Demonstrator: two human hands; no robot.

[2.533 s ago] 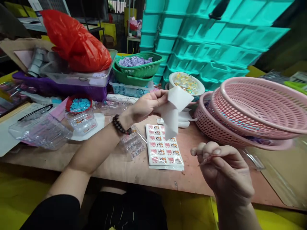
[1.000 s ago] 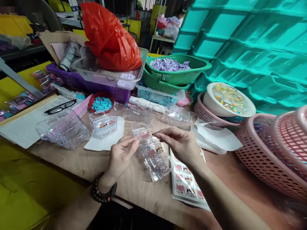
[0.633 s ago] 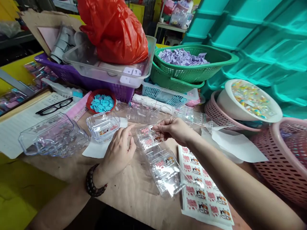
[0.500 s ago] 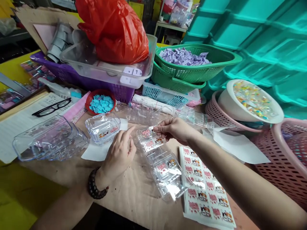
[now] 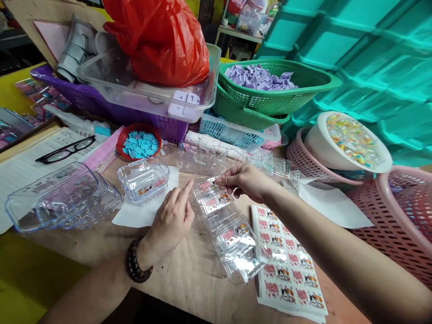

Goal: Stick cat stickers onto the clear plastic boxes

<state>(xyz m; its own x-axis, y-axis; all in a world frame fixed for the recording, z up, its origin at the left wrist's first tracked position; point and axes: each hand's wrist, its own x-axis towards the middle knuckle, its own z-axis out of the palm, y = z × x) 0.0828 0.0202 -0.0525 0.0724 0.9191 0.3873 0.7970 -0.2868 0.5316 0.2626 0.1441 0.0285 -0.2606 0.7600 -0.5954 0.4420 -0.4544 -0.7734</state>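
Observation:
A row of small clear plastic boxes (image 5: 229, 234) lies on the brown table, several bearing pink cat stickers. My right hand (image 5: 243, 181) pinches a sticker (image 5: 206, 184) at the farthest box in the row, fingers closed on it. My left hand (image 5: 172, 218), with a bead bracelet at the wrist, rests beside that box, index finger stretched out toward its near edge. A sheet of cat stickers (image 5: 286, 265) lies to the right of the row, under my right forearm.
A clear box (image 5: 143, 180) stands on white paper at left, beside stacked clear lids (image 5: 57, 198). Behind are a red dish of blue pieces (image 5: 140, 144), glasses (image 5: 64, 150), green baskets (image 5: 270, 85), a red bag (image 5: 158, 40), pink baskets (image 5: 398, 211) and a white bowl (image 5: 351, 141).
My left hand put down the white backing paper and came to the row of boxes. My right hand brought a sticker onto the farthest box. The view swung left and closer.

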